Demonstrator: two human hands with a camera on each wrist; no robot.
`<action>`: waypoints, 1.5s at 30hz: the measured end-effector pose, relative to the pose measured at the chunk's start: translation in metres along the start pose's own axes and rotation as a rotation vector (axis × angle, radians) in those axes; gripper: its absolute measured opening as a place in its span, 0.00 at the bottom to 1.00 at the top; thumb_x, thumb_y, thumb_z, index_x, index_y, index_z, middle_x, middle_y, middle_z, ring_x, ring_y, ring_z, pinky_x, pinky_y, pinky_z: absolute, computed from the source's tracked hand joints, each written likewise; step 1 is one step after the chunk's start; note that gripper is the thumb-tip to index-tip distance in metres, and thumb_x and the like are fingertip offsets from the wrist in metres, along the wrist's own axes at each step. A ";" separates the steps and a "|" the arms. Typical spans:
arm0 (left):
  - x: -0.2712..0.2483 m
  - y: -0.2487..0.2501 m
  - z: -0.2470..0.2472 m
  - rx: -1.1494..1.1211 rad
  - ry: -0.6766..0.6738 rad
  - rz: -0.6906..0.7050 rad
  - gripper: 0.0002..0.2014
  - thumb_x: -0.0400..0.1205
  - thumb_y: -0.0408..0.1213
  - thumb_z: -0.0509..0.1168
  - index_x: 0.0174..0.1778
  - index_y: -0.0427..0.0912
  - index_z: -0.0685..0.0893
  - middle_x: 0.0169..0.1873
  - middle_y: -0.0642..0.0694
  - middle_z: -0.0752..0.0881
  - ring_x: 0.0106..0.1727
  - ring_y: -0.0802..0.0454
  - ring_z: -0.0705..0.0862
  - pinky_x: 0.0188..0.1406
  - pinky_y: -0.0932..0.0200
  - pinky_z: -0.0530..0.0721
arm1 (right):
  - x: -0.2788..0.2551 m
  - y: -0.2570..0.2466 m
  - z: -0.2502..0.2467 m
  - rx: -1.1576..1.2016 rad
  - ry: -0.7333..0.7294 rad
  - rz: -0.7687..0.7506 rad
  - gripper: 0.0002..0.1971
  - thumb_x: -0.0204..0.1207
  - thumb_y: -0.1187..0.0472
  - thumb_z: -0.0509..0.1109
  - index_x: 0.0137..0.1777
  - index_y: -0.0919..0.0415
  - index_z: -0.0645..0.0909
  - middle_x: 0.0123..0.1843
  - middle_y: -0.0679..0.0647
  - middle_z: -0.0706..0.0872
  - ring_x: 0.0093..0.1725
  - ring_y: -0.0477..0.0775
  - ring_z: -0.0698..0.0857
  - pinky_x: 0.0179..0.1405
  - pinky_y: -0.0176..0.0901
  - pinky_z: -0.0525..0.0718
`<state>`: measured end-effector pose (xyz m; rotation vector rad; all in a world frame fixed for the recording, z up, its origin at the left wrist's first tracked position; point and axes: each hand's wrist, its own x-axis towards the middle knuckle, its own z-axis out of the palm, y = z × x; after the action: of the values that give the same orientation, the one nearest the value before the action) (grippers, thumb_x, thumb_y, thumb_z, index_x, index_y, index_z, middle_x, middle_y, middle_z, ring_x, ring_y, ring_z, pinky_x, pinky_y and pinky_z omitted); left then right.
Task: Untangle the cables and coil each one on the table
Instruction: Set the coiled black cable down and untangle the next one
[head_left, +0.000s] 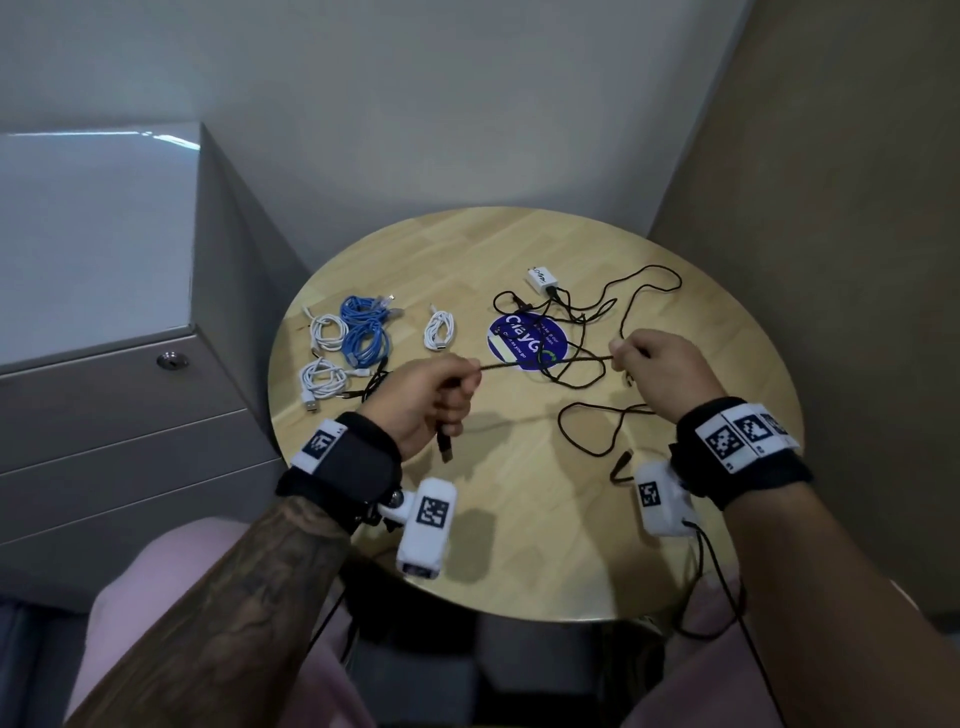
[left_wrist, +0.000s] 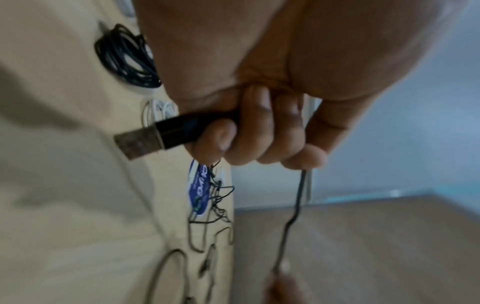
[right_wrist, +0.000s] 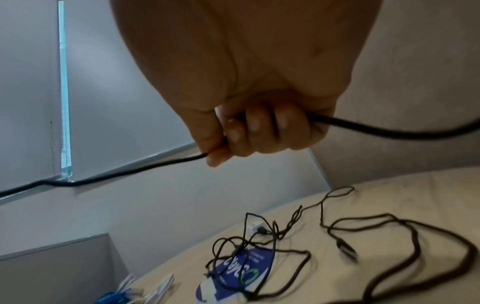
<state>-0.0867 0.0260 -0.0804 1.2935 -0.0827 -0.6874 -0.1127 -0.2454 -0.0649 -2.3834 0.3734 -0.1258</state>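
A thin black braided cable (head_left: 545, 362) was held taut above the round light-wood table (head_left: 519, 545) between two fists. The left hand (head_left: 423, 402) was clenched around the cable's end, with the black-bodied metal USB plug (left_wrist: 155, 136) protruding below the curled little finger and the cord leaving the fist between thumb and forefinger. The right hand (head_left: 660, 374) was closed around the same cable further along, the cord pinched between thumb and forefinger tip on the inner side and passed out of the fist behind the little finger. Beyond the right hand's fingers, the remainder of the black cables (head_left: 587, 332) lay loosely tangled on the tabletop, partly draped over a round blue-and-white sticker (head_left: 524, 340), with a small white adapter block (head_left: 540, 279) just past them. Beyond the left hand's knuckles, coiled white cables (head_left: 439, 330) and coiled blue cables (head_left: 363, 330) were seen laid on the table, and a coiled black cable (left_wrist: 127, 59) was seen beside the left palm in the wrist view. A grey metal cabinet (head_left: 104, 312) stood to the outer side of the left hand.
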 end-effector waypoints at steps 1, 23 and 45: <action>0.000 0.004 -0.003 -0.116 -0.036 -0.005 0.16 0.83 0.40 0.56 0.27 0.45 0.73 0.19 0.54 0.57 0.21 0.55 0.53 0.24 0.58 0.58 | -0.001 -0.001 0.001 0.016 -0.037 0.004 0.17 0.86 0.47 0.64 0.39 0.54 0.85 0.46 0.50 0.88 0.53 0.57 0.85 0.51 0.48 0.79; 0.012 -0.002 0.020 -0.789 0.138 0.318 0.10 0.90 0.34 0.54 0.60 0.37 0.79 0.56 0.40 0.90 0.56 0.48 0.90 0.61 0.54 0.85 | -0.075 -0.050 0.051 -0.149 -0.642 -0.311 0.19 0.82 0.42 0.61 0.33 0.48 0.81 0.31 0.51 0.89 0.32 0.59 0.88 0.42 0.59 0.90; 0.003 -0.018 0.040 0.107 -0.023 0.223 0.14 0.89 0.33 0.55 0.46 0.32 0.84 0.27 0.41 0.80 0.28 0.49 0.78 0.34 0.57 0.80 | -0.051 -0.050 0.006 0.039 0.035 -0.514 0.09 0.80 0.49 0.73 0.42 0.52 0.84 0.27 0.41 0.80 0.28 0.44 0.76 0.30 0.46 0.76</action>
<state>-0.1088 -0.0114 -0.0855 1.3545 -0.2819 -0.5122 -0.1489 -0.1913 -0.0355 -2.3895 -0.2325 -0.4046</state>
